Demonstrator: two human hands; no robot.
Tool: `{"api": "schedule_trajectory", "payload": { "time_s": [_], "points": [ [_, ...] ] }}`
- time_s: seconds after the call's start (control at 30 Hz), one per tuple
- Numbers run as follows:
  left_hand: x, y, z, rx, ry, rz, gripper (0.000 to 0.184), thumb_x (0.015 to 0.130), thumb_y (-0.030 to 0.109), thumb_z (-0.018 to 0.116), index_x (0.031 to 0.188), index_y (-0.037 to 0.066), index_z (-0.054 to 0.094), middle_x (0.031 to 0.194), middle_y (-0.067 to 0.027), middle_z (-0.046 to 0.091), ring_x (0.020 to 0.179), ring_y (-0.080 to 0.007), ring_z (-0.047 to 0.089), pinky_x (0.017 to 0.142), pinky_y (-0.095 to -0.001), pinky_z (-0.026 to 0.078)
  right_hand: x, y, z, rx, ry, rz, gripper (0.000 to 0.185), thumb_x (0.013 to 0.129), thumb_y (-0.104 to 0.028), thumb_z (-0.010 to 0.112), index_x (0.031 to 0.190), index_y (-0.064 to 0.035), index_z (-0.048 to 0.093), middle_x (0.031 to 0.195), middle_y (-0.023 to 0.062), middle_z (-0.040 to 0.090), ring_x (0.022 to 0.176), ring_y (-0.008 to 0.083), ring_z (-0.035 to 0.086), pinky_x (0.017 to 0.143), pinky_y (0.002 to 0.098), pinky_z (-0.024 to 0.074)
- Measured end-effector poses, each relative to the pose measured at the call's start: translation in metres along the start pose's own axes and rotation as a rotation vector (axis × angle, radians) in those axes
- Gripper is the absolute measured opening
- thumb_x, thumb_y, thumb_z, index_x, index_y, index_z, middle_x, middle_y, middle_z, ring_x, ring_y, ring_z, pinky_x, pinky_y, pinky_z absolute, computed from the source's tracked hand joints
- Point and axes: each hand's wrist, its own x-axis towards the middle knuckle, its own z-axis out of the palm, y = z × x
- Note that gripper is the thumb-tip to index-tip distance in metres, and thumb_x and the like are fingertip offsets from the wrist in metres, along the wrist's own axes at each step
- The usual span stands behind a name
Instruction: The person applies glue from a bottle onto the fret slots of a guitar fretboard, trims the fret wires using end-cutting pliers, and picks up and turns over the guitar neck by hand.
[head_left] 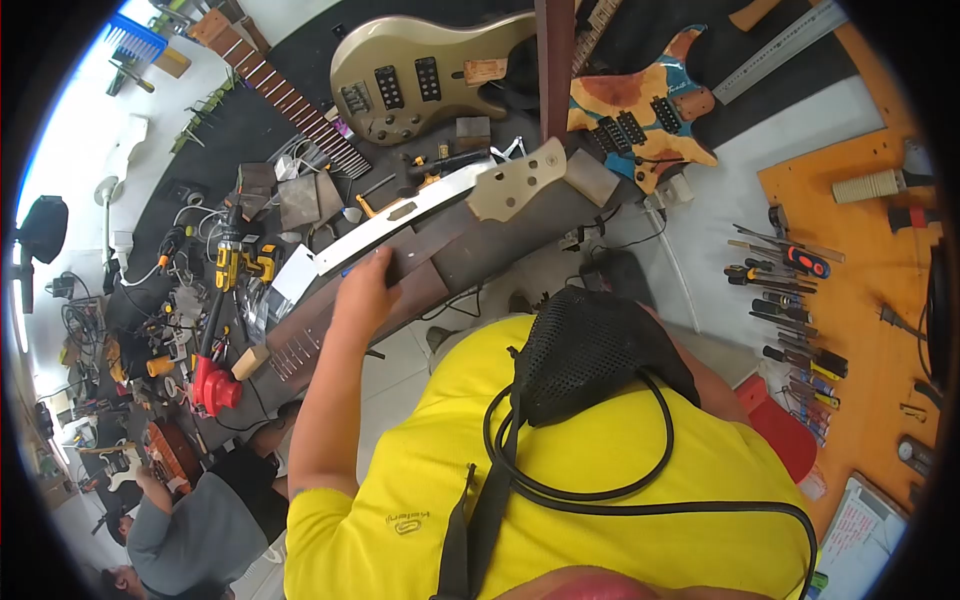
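My left hand [365, 288] reaches over the front of the dark workbench, its fingers bent around the lower end of a guitar neck [440, 230]. The neck lies slantwise, with its pale headstock [518, 182] at the upper right. Right behind it is a long silver straightedge [400, 212] with a slot in it. A small blue bit shows beside my fingertips, too small to name. Beneath my hand runs a brown wooden board [420, 288]. My right forearm passes behind a black mesh bag [600, 355] on my chest; the right hand is hidden.
A gold guitar body [430, 80] and a multicoloured guitar [640, 120] lie at the back. A yellow drill [240, 262], a red blower [212, 388] and cables crowd the left. Tools hang on an orange panel [860, 300] at right. A person [205, 530] works at lower left.
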Motion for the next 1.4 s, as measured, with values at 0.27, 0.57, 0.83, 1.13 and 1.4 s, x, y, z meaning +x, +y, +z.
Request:
{"api": "schedule_trajectory", "payload": {
  "time_s": [0.27,0.57,0.83,1.13,1.4],
  "points": [
    [-0.114,0.029,-0.142,-0.255,0.526,-0.064,0.053,0.083,-0.003,0.082,0.132,-0.002,0.062,0.103,-0.0072,0.069,0.094,-0.0162,0.067,0.085,-0.0307,0.055,0.057,-0.114,-0.053,-0.092,0.041,-0.251,0.054,0.083,-0.028,0.082,0.124,-0.0026,0.060,0.123,0.0216,0.068,0.120,0.0447,0.063,0.099,0.0517,0.0515],
    [-0.217,0.083,-0.239,-0.458,1.313,0.004,0.034,0.094,-0.010,0.073,0.123,-0.001,0.057,0.106,-0.0105,0.068,0.090,-0.0178,0.067,0.089,-0.0378,0.059,0.174,-0.208,-0.018,-0.468,0.059,-0.468,0.058,0.077,-0.018,0.086,0.127,-0.0055,0.059,0.126,0.0171,0.066,0.121,0.0379,0.064,0.103,0.0491,0.0514],
    [-0.275,0.022,-0.222,-0.795,1.752,-0.227,0.020,0.101,0.008,0.074,0.109,-0.003,0.058,0.096,-0.0147,0.068,0.088,-0.0326,0.071,0.085,-0.0478,0.061,0.186,-0.223,-0.013,-0.517,0.076,-0.592,0.064,0.081,-0.022,0.089,0.135,-0.0079,0.057,0.129,0.0160,0.060,0.127,0.0362,0.058,0.109,0.0486,0.0464],
    [-0.256,-0.131,-0.063,-1.640,1.625,-0.675,0.026,0.102,0.027,0.075,0.102,0.004,0.063,0.087,-0.0106,0.066,0.086,-0.0302,0.069,0.084,-0.0517,0.060,0.117,-0.282,0.012,0.010,-0.179,-1.022,0.072,0.080,-0.018,0.082,0.144,-0.0072,0.051,0.131,0.0206,0.057,0.123,0.0369,0.059,0.107,0.0474,0.0489],
    [-0.199,-0.184,0.033,-1.971,1.393,-1.167,0.030,0.101,0.037,0.076,0.107,0.010,0.065,0.098,-0.0077,0.070,0.085,-0.0285,0.069,0.084,-0.0539,0.060,0.084,-0.321,0.039,0.207,-0.437,-0.864,0.091,0.078,-0.019,0.088,0.155,-0.0087,0.041,0.127,0.0235,0.069,0.109,0.0382,0.072,0.095,0.0433,0.0570]
  ]
}}
